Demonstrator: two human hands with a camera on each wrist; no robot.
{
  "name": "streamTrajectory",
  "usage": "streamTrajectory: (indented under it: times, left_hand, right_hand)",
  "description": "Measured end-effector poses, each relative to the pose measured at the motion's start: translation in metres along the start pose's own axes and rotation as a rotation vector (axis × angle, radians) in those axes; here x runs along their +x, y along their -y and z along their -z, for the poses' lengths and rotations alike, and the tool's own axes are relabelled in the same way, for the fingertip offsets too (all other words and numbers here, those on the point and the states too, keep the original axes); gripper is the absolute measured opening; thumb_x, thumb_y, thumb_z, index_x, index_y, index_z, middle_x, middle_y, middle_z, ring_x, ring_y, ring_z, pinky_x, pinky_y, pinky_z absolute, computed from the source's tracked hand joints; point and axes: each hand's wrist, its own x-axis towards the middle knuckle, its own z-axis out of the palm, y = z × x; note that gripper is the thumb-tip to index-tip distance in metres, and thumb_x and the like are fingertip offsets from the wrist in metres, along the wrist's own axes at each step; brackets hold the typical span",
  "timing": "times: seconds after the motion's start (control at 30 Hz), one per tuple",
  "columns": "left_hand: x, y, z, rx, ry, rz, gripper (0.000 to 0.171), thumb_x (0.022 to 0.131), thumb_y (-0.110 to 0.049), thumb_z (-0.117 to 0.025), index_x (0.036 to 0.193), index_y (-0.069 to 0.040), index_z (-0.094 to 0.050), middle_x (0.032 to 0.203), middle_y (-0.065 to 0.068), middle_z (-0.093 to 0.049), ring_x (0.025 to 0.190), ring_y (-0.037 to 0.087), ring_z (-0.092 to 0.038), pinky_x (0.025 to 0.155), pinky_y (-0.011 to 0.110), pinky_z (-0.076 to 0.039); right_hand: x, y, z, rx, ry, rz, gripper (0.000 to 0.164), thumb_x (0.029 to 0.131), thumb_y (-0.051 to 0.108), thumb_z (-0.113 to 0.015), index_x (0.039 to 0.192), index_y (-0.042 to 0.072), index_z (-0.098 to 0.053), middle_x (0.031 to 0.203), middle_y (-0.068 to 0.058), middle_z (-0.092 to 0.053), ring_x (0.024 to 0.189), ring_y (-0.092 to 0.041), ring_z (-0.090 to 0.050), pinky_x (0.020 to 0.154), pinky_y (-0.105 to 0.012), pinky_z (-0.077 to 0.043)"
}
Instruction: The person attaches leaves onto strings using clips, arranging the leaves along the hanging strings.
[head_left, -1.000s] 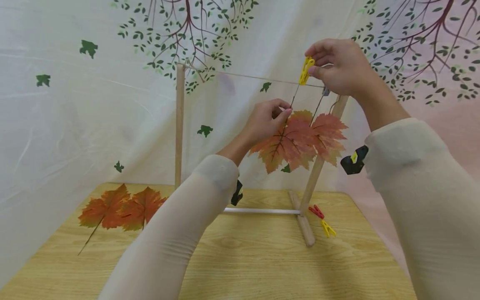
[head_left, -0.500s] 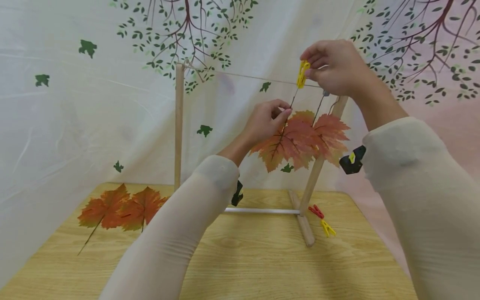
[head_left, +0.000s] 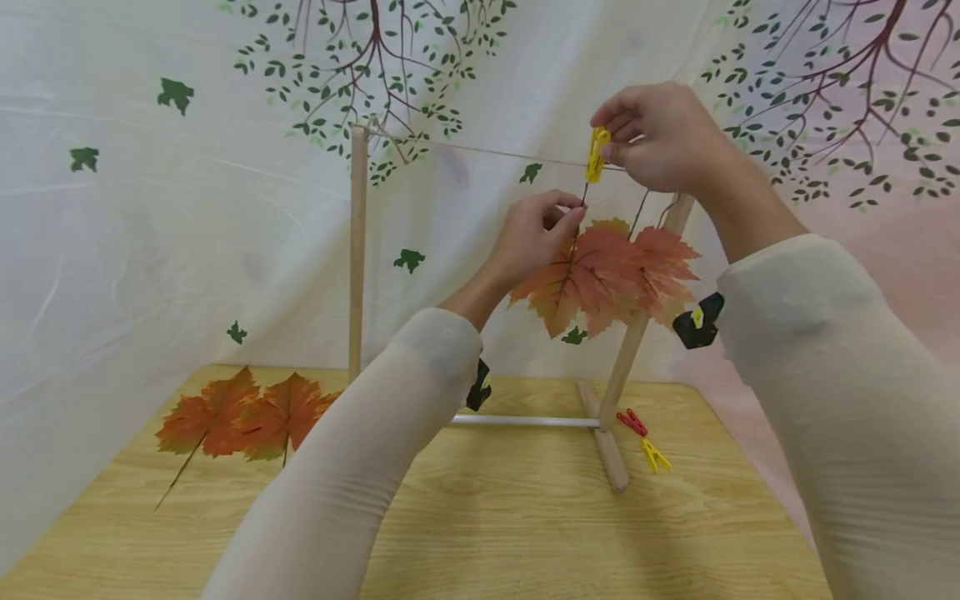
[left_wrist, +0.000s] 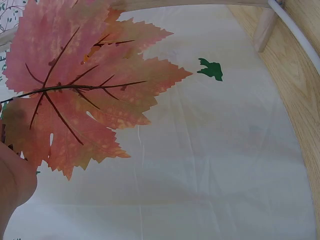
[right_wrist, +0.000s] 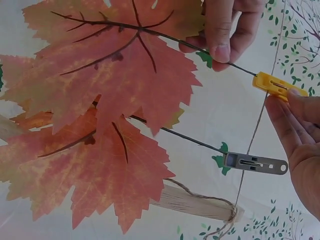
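Note:
My left hand pinches the dark stem of an orange-red maple leaf, which hangs below the fingers. My right hand grips a yellow clothespin at the string, just above the left hand. In the right wrist view the stem's end meets the tip of the yellow clothespin, which overlaps the string. A second maple leaf hangs beside the first; its stem is in a grey clothespin on the same string. The first leaf fills the upper left of the left wrist view.
The string runs between two wooden posts. A white bar joins the frame at its base, with a wooden foot at right. Two maple leaves lie on the table at left. A red clothespin and another yellow clothespin lie at right.
My right hand has shifted left and slightly down with the yellow clothespin. The leaf in my left hand has moved slightly right, and its stem stands steeper.

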Motion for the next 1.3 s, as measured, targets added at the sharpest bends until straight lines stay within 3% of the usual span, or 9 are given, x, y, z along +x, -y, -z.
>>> streamTrajectory:
  times: [0.3, 0.73, 1.3]
  left_hand:
    - [0.0045, -0.0055, -0.0003, -0.050, 0.001, 0.031, 0.024, 0.106, -0.019, -0.059, 0.120, -0.002, -0.069, 0.099, 0.018, -0.073, 0.078, 0.019, -0.063, 0.069, 0.027, -0.053]
    - [0.0050, -0.0099, -0.0030, -0.055, 0.006, 0.101, 0.024, 0.106, -0.021, -0.058, 0.120, -0.005, -0.069, 0.096, 0.012, -0.072, 0.077, 0.020, -0.059, 0.065, 0.027, -0.049]
    - [0.0014, -0.0081, -0.0063, -0.048, -0.010, 0.093, 0.025, 0.106, -0.020, -0.059, 0.120, -0.003, -0.069, 0.095, 0.009, -0.071, 0.079, 0.019, -0.060, 0.066, 0.026, -0.050]
  right_hand:
    - [0.0000, 0.0001, -0.0025, 0.005, 0.019, -0.021, 0.036, 0.107, 0.009, -0.052, 0.142, 0.003, -0.054, 0.133, -0.013, -0.059, 0.123, -0.027, -0.058, 0.102, -0.045, -0.050]
    - [0.0019, -0.0027, -0.0028, 0.023, 0.044, -0.013, 0.041, 0.107, 0.007, -0.049, 0.149, 0.002, -0.049, 0.144, -0.018, -0.055, 0.130, -0.032, -0.056, 0.106, -0.050, -0.047]
    - [-0.0005, -0.0053, -0.0043, 0.007, 0.050, 0.020, 0.041, 0.108, 0.012, -0.049, 0.148, 0.001, -0.049, 0.145, -0.020, -0.055, 0.132, -0.035, -0.055, 0.106, -0.051, -0.046]
